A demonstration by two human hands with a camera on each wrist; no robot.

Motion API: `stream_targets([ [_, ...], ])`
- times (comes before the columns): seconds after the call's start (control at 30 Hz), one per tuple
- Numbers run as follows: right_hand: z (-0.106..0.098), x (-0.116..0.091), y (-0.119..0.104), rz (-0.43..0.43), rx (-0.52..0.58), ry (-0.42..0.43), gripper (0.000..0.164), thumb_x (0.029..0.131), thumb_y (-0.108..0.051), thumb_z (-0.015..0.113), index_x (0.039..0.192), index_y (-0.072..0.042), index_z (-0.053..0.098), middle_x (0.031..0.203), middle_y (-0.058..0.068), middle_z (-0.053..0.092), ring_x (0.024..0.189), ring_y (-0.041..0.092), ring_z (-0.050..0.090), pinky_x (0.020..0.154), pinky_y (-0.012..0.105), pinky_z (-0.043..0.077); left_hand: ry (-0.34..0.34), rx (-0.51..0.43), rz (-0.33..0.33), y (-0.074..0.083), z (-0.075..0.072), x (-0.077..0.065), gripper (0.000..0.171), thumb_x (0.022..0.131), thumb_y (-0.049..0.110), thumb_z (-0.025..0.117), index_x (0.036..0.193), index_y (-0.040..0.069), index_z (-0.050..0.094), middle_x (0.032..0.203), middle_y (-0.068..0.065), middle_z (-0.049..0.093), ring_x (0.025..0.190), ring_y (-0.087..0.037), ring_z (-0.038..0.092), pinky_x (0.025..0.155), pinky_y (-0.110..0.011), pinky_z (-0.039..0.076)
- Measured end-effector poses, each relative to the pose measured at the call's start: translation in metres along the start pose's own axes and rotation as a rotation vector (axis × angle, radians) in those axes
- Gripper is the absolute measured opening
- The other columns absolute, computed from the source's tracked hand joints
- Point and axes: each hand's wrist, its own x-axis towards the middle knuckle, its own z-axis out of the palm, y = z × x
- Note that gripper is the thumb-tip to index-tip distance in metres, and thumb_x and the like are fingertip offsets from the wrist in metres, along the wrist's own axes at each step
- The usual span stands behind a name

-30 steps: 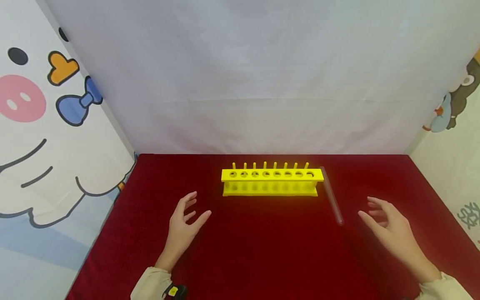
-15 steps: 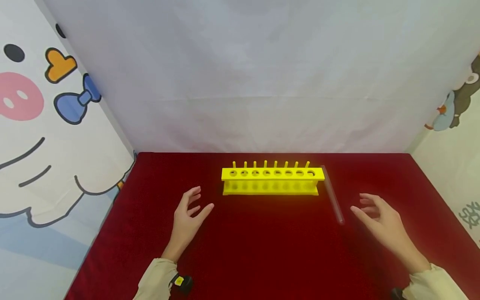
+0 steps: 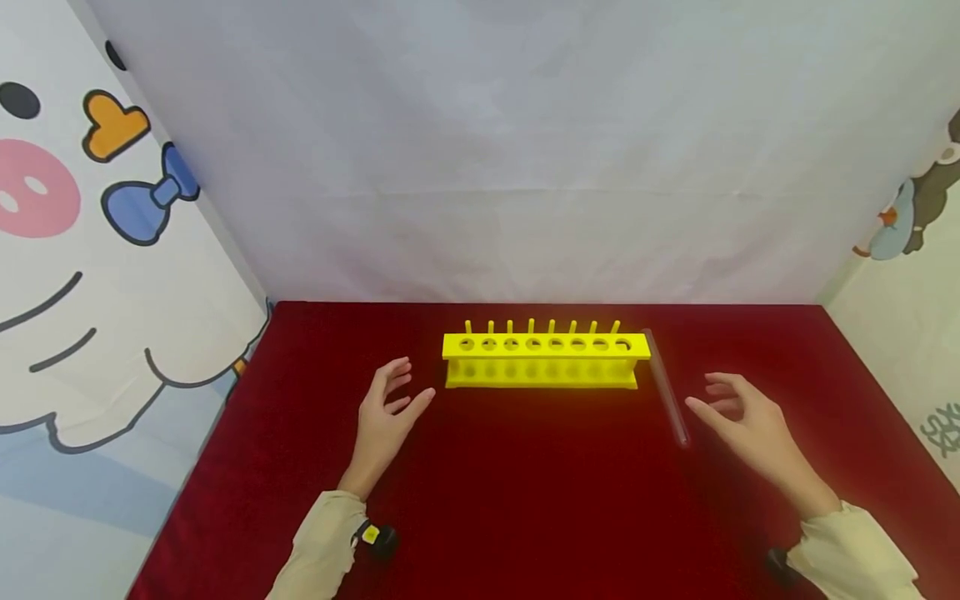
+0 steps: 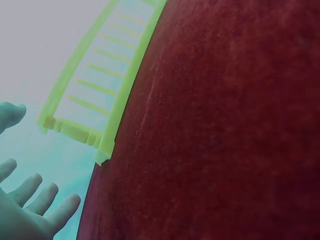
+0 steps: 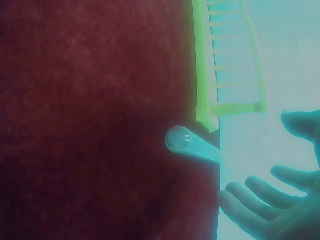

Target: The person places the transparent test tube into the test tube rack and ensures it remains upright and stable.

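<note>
A yellow test tube rack (image 3: 546, 347) with a row of round holes and upright pegs behind them stands toward the back of the table. Beside its right end lies a clear glass test tube (image 3: 667, 392), its rounded end (image 5: 178, 140) toward the viewer. My left hand (image 3: 384, 421) hovers to the left of the rack, fingers relaxed and apart, holding nothing. Just right of the tube, my right hand (image 3: 750, 425) is in the air with its thumb and fingers spread, also holding nothing. Both wrist views show the rack ahead of loosely extended fingers.
A dark red cloth (image 3: 555, 483) covers the table. Behind it hangs a pale curtain (image 3: 525, 167). Cartoon-printed panels (image 3: 112, 333) flank the left and right sides. A black wrist device (image 3: 384, 540) shows by the left sleeve.
Both hands have moved forward and inward, the left nearer the rack and the right nearer the tube. Rack and tube have stayed put; the head view has tilted slightly.
</note>
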Motion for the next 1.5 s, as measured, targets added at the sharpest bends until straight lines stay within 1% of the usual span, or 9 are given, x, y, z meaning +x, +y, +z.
stream_targets([
  [0.17, 0.002, 0.004, -0.002, 0.023, -0.002, -0.018, 0.057, 0.090, -0.034, 0.064, 0.133, -0.003, 0.045, 0.120, 0.023, 0.055, 0.098, 0.037, 0.060, 0.069, 0.030, 0.054, -0.002, -0.010, 0.002, 0.000, 0.001, 0.005, 0.055, 0.086, 0.015, 0.071, 0.134, 0.006, 0.045, 0.132, -0.018, 0.048, 0.122, -0.037, 0.046, 0.094, -0.054, 0.041],
  [0.37, 0.004, 0.008, -0.002, 0.022, 0.000, -0.024, 0.057, 0.090, -0.034, 0.064, 0.133, -0.002, 0.045, 0.119, 0.023, 0.055, 0.098, 0.036, 0.060, 0.068, 0.019, 0.048, -0.005, -0.022, -0.013, -0.001, 0.003, 0.010, 0.056, 0.086, 0.013, 0.070, 0.135, 0.005, 0.044, 0.133, -0.017, 0.048, 0.122, -0.035, 0.046, 0.094, -0.053, 0.041],
  [0.47, 0.005, 0.010, -0.001, 0.024, 0.005, -0.036, 0.058, 0.090, -0.034, 0.065, 0.133, -0.002, 0.044, 0.120, 0.024, 0.055, 0.098, 0.037, 0.060, 0.067, 0.019, 0.049, -0.011, -0.033, -0.017, -0.004, 0.005, 0.014, 0.057, 0.086, 0.014, 0.070, 0.135, 0.005, 0.043, 0.134, -0.019, 0.047, 0.123, -0.036, 0.045, 0.095, -0.052, 0.041],
  [0.53, 0.006, 0.012, -0.001, 0.023, 0.005, -0.041, 0.058, 0.089, -0.034, 0.065, 0.133, -0.002, 0.044, 0.120, 0.024, 0.055, 0.098, 0.037, 0.059, 0.069, 0.025, 0.052, -0.019, -0.038, -0.013, -0.006, 0.006, 0.017, 0.057, 0.086, 0.013, 0.070, 0.136, 0.004, 0.042, 0.134, -0.019, 0.047, 0.123, -0.036, 0.045, 0.095, -0.052, 0.041],
  [0.77, 0.010, 0.020, -0.001, 0.025, -0.003, -0.042, 0.058, 0.089, -0.035, 0.064, 0.132, -0.001, 0.044, 0.119, 0.025, 0.055, 0.098, 0.038, 0.059, 0.076, 0.049, 0.052, -0.020, -0.053, 0.008, -0.038, 0.013, 0.033, 0.060, 0.085, 0.024, 0.073, 0.137, 0.014, 0.044, 0.134, -0.014, 0.048, 0.121, -0.029, 0.048, 0.094, -0.051, 0.042],
  [0.97, 0.012, 0.027, -0.002, 0.041, -0.003, -0.066, 0.061, 0.090, -0.037, 0.064, 0.133, 0.001, 0.043, 0.120, 0.028, 0.054, 0.099, 0.040, 0.058, 0.077, 0.050, 0.052, -0.019, -0.041, 0.016, -0.043, 0.018, 0.039, 0.059, 0.084, 0.032, 0.072, 0.135, 0.020, 0.045, 0.132, -0.007, 0.050, 0.119, -0.023, 0.049, 0.093, -0.046, 0.045],
  [1.17, 0.016, 0.034, 0.002, 0.053, -0.016, -0.094, 0.064, 0.090, -0.037, 0.064, 0.134, 0.003, 0.042, 0.120, 0.028, 0.053, 0.100, 0.041, 0.057, 0.078, 0.051, 0.051, -0.026, -0.057, -0.003, -0.037, 0.021, 0.040, 0.058, 0.085, 0.031, 0.071, 0.136, 0.020, 0.045, 0.132, -0.008, 0.050, 0.119, -0.025, 0.049, 0.094, -0.045, 0.044],
  [1.33, 0.017, 0.040, 0.002, 0.049, -0.021, -0.105, 0.064, 0.089, -0.037, 0.064, 0.134, 0.003, 0.042, 0.120, 0.029, 0.053, 0.099, 0.041, 0.057, 0.078, 0.051, 0.051, -0.032, -0.059, -0.004, -0.043, 0.023, 0.045, 0.058, 0.085, 0.033, 0.072, 0.135, 0.023, 0.045, 0.131, -0.003, 0.051, 0.119, -0.023, 0.049, 0.093, -0.043, 0.045],
  [1.5, 0.019, 0.047, 0.002, 0.062, -0.035, -0.127, 0.065, 0.089, -0.038, 0.064, 0.133, 0.005, 0.041, 0.120, 0.030, 0.052, 0.100, 0.042, 0.056, 0.080, 0.052, 0.050, -0.039, -0.075, -0.004, -0.048, 0.025, 0.048, 0.059, 0.084, 0.031, 0.072, 0.135, 0.019, 0.045, 0.132, -0.010, 0.050, 0.118, -0.027, 0.049, 0.093, -0.046, 0.044],
])
